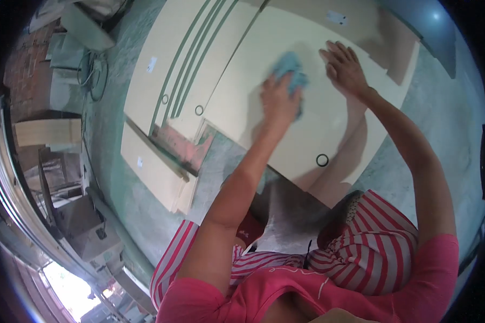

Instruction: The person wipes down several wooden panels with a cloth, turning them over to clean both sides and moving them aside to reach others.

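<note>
My left hand (279, 102) is closed on a light blue cloth (290, 65), which lies against a large cream-coloured panel (237, 91). The cloth and fingers are slightly blurred. To the right, my right hand (347, 71) has its fingers stretched out, over or on the same panel, with nothing in it. A round dark-rimmed hole (322, 160) shows near the panel's close corner. Shadows of my arms fall across the panel.
Further cream boards with long slots (170, 51) lie to the left, beside a shorter stack of boards (151, 167). A small white label (337, 19) sits on the far board. Coiled hose (97, 75) and machinery (86, 220) stand farther left on the concrete floor (436, 116).
</note>
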A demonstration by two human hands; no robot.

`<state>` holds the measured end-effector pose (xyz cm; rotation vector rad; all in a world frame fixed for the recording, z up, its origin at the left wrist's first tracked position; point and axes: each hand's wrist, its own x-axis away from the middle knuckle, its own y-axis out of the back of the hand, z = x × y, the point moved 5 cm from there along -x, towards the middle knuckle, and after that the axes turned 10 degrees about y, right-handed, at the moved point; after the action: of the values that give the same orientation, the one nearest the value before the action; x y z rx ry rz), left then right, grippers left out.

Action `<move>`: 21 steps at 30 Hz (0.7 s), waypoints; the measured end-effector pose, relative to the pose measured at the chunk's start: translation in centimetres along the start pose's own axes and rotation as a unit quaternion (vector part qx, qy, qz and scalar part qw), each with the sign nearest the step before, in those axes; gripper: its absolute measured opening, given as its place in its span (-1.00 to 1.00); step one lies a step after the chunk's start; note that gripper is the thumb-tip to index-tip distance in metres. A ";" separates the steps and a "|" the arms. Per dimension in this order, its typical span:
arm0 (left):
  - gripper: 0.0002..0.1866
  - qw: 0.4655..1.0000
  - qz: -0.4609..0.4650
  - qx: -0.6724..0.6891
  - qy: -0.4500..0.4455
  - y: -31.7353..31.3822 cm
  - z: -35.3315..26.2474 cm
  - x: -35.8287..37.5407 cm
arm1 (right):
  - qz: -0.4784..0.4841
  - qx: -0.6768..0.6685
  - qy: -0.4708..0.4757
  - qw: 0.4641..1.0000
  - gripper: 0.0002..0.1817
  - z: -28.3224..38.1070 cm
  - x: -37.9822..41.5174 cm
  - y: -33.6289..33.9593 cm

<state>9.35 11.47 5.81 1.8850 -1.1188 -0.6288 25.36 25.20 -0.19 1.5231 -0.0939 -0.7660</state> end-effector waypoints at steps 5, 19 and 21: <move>-0.38 0.978 -0.096 -0.173 -0.071 -2.7 5.4 0.3 | 0.000 -0.006 -0.022 1.000 -0.56 0.1 -0.1 0.8; -0.39 0.931 -0.169 0.296 0.132 0.8 5.0 -2.3 | 0.152 -0.152 0.117 0.970 -0.38 11.4 -0.8 0.8; -0.39 0.965 -0.209 0.134 0.082 1.7 7.3 -2.6 | 0.164 -0.122 0.156 0.966 -0.41 12.5 0.0 0.7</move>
<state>1.82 10.38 3.43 2.3909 -0.7276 -0.5557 19.23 14.41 1.62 1.3307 -0.0141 -0.2565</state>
